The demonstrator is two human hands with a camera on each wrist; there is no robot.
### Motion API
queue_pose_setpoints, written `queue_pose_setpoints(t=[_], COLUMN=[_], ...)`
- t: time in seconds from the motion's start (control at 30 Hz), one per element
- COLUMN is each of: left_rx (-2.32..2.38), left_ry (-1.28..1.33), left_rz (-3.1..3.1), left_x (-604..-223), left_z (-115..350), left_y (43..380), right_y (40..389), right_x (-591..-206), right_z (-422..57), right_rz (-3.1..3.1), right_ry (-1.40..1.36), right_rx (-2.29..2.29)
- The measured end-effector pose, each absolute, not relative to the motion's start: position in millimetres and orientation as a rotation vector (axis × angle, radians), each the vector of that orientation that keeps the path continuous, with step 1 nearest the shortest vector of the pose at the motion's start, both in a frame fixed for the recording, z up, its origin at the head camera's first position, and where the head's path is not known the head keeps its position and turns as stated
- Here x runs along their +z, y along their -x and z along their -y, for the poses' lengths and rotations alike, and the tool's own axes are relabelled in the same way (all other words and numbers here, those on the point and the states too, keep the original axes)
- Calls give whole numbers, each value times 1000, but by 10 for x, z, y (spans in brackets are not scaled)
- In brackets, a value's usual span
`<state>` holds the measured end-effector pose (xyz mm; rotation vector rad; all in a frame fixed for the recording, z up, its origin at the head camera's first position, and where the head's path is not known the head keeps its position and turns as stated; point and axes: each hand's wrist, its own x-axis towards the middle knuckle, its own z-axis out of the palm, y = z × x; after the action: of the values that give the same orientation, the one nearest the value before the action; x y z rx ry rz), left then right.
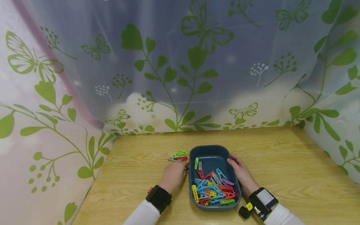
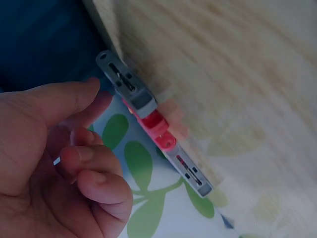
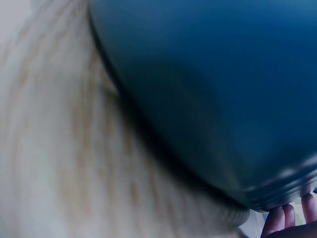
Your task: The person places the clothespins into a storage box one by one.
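Observation:
A dark blue plastic bin point(image 1: 212, 160) stands on the table, holding many coloured clothespins point(image 1: 213, 189), mostly heaped at its near end. My right hand point(image 1: 244, 175) grips the bin's right side, thumb at the rim and fingers along the outer wall. On the bin's left, my left hand point(image 1: 173, 175) reaches down to a small pile of loose clothespins point(image 1: 180, 154). In the left wrist view its thumb and forefinger are slightly apart beside a grey clothespin point(image 2: 126, 84), with the other fingers loosely curled. A red clothespin point(image 2: 154, 124) and another grey one lie just beyond.
The wooden table point(image 1: 292, 168) runs up to a patterned curtain point(image 1: 180, 78) at the back, with more curtain at both sides. Black straps circle both wrists, and a small black and yellow device point(image 1: 245, 212) hangs by the right one, near the bin's front corner.

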<state>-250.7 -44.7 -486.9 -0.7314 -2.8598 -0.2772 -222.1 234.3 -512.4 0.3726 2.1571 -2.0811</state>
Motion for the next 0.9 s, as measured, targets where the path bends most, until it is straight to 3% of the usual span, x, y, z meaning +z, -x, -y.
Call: queue_pose_setpoints(t=[0.9], left_rx=[-278], left_ry=[723], left_rz=[2901], left_x=[-4918], left_z=[342], left_y=[2487], right_y=[2225], right_x=[-5128], right_z=[-2354], right_rz=[-2165], right_ry=[-365], right_rx=[-2078])
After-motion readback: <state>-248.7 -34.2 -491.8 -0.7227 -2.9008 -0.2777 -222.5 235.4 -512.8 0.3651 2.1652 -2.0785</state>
